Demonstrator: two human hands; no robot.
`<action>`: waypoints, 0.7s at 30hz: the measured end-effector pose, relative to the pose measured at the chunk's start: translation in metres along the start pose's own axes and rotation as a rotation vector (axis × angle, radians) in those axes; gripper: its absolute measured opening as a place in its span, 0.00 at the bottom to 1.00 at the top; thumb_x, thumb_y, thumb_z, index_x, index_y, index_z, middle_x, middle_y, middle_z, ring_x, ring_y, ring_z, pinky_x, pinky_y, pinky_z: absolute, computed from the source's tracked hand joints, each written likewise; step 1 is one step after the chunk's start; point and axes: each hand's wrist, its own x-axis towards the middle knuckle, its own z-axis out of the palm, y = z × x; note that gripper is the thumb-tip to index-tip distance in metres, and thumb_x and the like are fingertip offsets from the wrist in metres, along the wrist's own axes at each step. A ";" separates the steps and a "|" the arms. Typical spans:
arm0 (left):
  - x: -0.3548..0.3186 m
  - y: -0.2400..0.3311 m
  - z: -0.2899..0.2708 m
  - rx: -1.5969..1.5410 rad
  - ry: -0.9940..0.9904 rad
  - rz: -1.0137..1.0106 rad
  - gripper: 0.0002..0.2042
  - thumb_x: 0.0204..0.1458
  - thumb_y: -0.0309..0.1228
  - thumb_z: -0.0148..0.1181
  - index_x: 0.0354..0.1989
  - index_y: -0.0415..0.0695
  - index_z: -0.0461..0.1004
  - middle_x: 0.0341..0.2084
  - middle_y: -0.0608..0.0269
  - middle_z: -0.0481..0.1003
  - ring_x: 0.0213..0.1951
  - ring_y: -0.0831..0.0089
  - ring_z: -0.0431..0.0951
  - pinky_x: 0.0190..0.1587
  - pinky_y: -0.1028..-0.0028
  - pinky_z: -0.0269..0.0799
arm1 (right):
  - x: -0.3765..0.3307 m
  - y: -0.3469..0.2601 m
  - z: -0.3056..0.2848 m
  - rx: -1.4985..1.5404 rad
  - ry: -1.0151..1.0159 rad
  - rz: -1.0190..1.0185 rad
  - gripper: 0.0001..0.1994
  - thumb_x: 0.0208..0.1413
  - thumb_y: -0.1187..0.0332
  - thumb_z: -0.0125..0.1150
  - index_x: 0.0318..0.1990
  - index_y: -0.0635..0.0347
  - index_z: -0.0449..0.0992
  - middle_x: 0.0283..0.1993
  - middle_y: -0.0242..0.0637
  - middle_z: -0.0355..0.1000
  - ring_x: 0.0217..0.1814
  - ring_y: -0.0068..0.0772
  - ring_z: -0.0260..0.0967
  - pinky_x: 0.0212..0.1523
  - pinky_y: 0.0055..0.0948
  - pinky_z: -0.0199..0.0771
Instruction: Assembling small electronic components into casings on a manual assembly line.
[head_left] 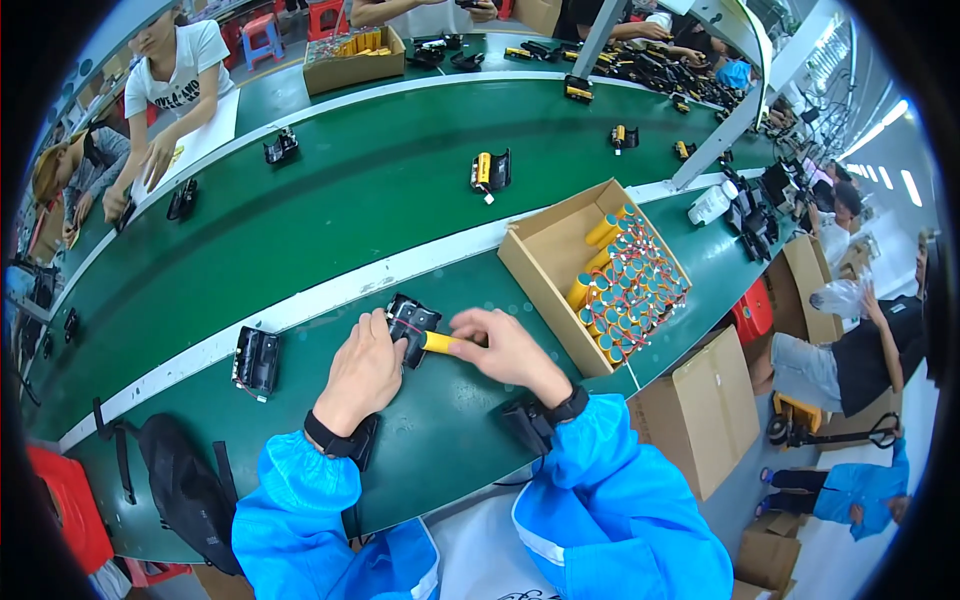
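Observation:
My left hand (366,364) grips an open black plastic housing (408,313) above the green bench, its fingers closed over the housing's left side. With thumb and fingers my right hand (508,350) pinches a yellow cylindrical battery (437,342). The battery lies against the housing, its left end at the housing's edge; whether it sits inside I cannot tell. A thin red wire runs across the housing. To the left, apart from my hands, a second open black housing (257,361) lies on the bench. At the right stands a cardboard box (545,292) of upright yellow batteries with red wires.
Beyond a white rail, a green conveyor belt (370,190) carries black housings, some holding yellow batteries (483,171). A black bag (185,490) lies at the left. A metal post (722,140) and white bottle (712,203) stand right. Several people work around the line.

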 end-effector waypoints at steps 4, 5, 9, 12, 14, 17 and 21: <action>-0.003 -0.002 0.001 0.021 0.016 -0.005 0.22 0.58 0.30 0.55 0.55 0.27 0.59 0.42 0.39 0.69 0.46 0.42 0.73 0.47 0.56 0.72 | 0.005 -0.020 -0.012 -0.136 -0.385 0.115 0.12 0.46 0.66 0.72 0.37 0.61 0.80 0.35 0.39 0.76 0.45 0.43 0.67 0.48 0.36 0.70; -0.004 -0.002 0.003 0.025 0.024 -0.008 0.22 0.58 0.29 0.55 0.55 0.27 0.59 0.42 0.39 0.69 0.45 0.42 0.73 0.46 0.56 0.72 | 0.004 -0.025 -0.011 -0.286 -0.361 0.007 0.13 0.45 0.66 0.72 0.38 0.60 0.80 0.35 0.38 0.76 0.45 0.43 0.67 0.48 0.36 0.70; -0.004 -0.002 0.005 0.015 0.042 -0.023 0.20 0.57 0.29 0.56 0.53 0.28 0.60 0.41 0.40 0.69 0.44 0.43 0.73 0.45 0.56 0.72 | 0.000 -0.022 -0.003 -0.519 -0.334 -0.153 0.13 0.45 0.68 0.72 0.40 0.57 0.81 0.36 0.37 0.77 0.44 0.44 0.67 0.47 0.36 0.71; -0.003 0.004 0.004 0.022 0.061 -0.014 0.20 0.57 0.29 0.56 0.52 0.28 0.61 0.40 0.40 0.69 0.43 0.44 0.74 0.44 0.56 0.72 | -0.003 -0.012 -0.001 -0.618 -0.165 -0.290 0.14 0.44 0.71 0.71 0.41 0.55 0.81 0.39 0.38 0.77 0.44 0.45 0.68 0.47 0.38 0.71; -0.006 0.004 0.006 0.023 0.067 -0.031 0.20 0.57 0.29 0.56 0.52 0.27 0.61 0.40 0.40 0.69 0.43 0.45 0.74 0.44 0.56 0.73 | -0.001 -0.002 0.008 -0.663 -0.002 -0.401 0.15 0.43 0.72 0.70 0.42 0.55 0.81 0.41 0.40 0.76 0.46 0.46 0.69 0.48 0.39 0.72; -0.003 0.006 0.010 0.023 0.103 -0.005 0.21 0.56 0.29 0.57 0.52 0.26 0.61 0.39 0.40 0.70 0.41 0.46 0.75 0.42 0.57 0.73 | 0.010 0.002 0.016 -0.393 0.262 -0.398 0.16 0.42 0.73 0.71 0.42 0.56 0.81 0.48 0.45 0.75 0.51 0.49 0.71 0.51 0.40 0.73; -0.009 0.005 0.017 0.049 0.189 -0.038 0.18 0.53 0.30 0.60 0.44 0.30 0.63 0.35 0.45 0.71 0.39 0.51 0.76 0.41 0.60 0.74 | -0.004 -0.007 0.026 -0.266 0.145 -0.377 0.17 0.41 0.72 0.73 0.42 0.59 0.80 0.55 0.49 0.71 0.55 0.50 0.72 0.53 0.38 0.74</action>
